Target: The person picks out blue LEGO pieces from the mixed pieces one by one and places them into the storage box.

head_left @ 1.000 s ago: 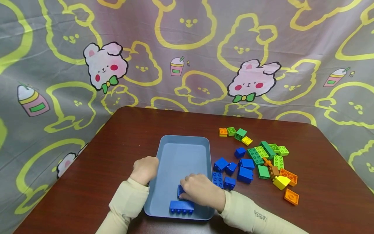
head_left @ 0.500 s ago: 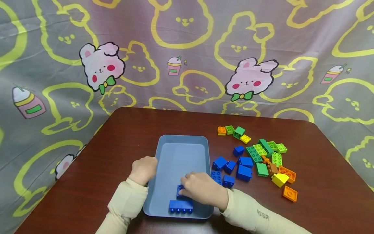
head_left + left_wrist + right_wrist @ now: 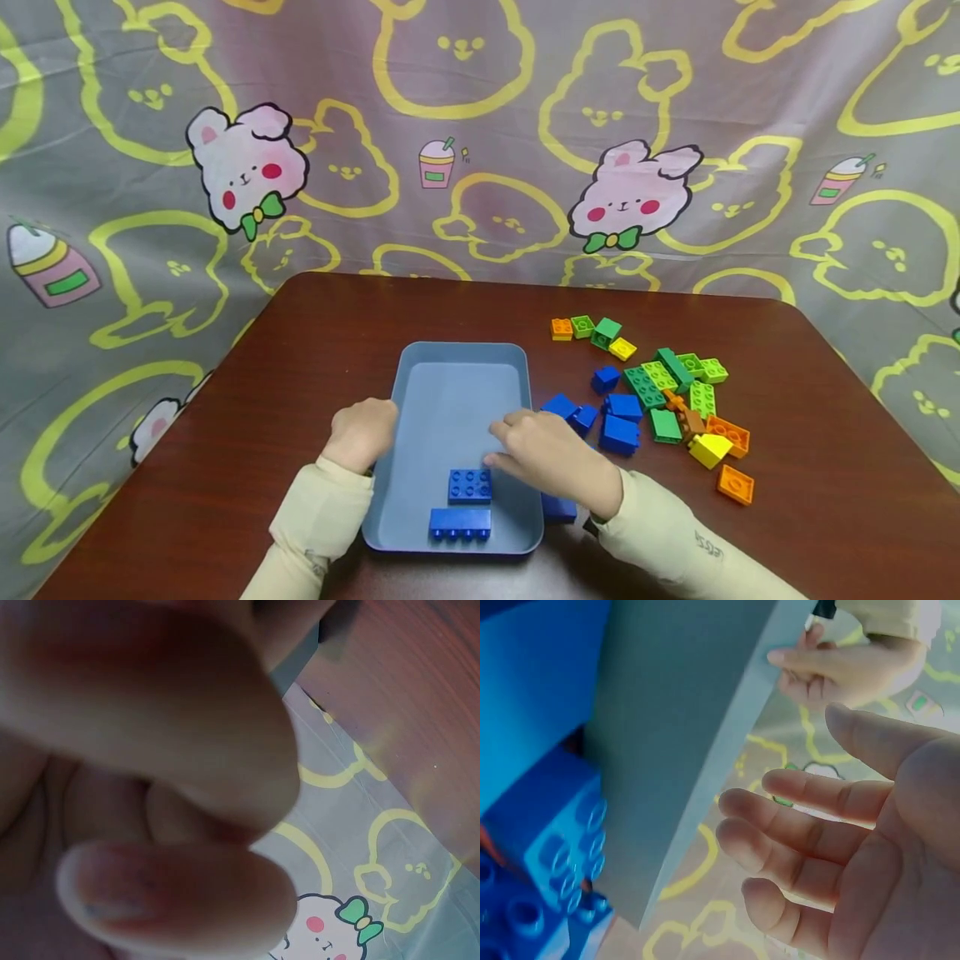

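My left hand [image 3: 363, 432] grips the left rim of a blue-grey tray [image 3: 457, 408]; in the right wrist view its thumb and fingers pinch the tray wall [image 3: 682, 712]. Inside the tray, near its front, a blue building brick [image 3: 470, 486] sits with studs up. Just in front of it a longer blue brick [image 3: 461, 524] lies on its side, studs facing me. My right hand [image 3: 555, 457] hovers over the tray's right rim, holding nothing. Its fingers are spread and loosely bent in the right wrist view [image 3: 832, 832]. Part of that rim is hidden under the hand.
Several blue bricks [image 3: 620, 435] lie right of the tray, one [image 3: 558, 508] close by its front right side. Beyond them are green bricks [image 3: 643, 387], orange bricks [image 3: 736, 484] and a yellow brick [image 3: 709, 450]. A small group with an orange brick [image 3: 562, 329] lies farther back. A patterned curtain [image 3: 480, 150] hangs behind.
My right hand has released the studs-up blue brick in the tray and moved right and away from me, its fingers opening. My left hand stays on the tray rim. The view has shifted slightly.
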The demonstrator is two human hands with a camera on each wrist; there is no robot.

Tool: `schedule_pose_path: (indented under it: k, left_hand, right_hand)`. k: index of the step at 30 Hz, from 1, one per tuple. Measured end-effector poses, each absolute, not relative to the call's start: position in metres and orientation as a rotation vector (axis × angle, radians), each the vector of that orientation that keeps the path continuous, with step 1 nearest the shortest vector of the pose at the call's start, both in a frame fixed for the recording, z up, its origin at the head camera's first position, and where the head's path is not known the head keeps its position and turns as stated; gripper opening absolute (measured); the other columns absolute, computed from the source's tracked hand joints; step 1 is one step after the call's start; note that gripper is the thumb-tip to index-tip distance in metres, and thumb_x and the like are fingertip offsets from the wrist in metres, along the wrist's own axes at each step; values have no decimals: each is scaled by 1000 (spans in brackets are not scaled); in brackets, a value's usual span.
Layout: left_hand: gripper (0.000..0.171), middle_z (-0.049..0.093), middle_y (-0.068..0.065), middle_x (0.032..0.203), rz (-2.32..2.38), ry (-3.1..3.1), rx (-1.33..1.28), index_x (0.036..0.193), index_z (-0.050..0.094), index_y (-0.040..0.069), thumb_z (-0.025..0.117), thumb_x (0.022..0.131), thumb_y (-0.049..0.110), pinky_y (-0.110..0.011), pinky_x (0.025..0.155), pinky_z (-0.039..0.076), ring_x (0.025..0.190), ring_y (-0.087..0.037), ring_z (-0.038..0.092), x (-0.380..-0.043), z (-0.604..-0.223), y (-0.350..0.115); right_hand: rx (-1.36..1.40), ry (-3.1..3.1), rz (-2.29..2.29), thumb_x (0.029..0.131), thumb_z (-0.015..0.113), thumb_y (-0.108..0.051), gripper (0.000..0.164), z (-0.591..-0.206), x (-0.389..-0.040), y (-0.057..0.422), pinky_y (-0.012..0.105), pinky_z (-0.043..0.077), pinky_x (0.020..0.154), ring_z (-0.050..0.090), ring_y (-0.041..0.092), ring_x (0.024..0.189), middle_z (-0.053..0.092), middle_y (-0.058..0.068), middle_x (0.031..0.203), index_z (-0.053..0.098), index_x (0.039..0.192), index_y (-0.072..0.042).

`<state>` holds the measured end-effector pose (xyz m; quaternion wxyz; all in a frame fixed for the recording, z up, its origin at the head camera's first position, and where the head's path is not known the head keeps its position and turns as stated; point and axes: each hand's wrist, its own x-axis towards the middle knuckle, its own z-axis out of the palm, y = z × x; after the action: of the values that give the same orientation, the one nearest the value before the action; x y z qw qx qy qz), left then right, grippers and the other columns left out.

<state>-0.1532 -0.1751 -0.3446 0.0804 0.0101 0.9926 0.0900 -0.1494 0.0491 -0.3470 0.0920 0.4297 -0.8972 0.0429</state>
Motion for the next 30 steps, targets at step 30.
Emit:
schedule_pose_path:
  k: [30]
  left_hand:
    - [37,42,-5,51,242,2963,24,51,43,10,49,88,9,-35,49,41,51,-19,49,-154,-346,-175]
  right_hand:
    - [1025,-2768,165,75,73,-26,21,-363,-154,114,23,45,47,49,11,58,62,3,67,66,81,-8]
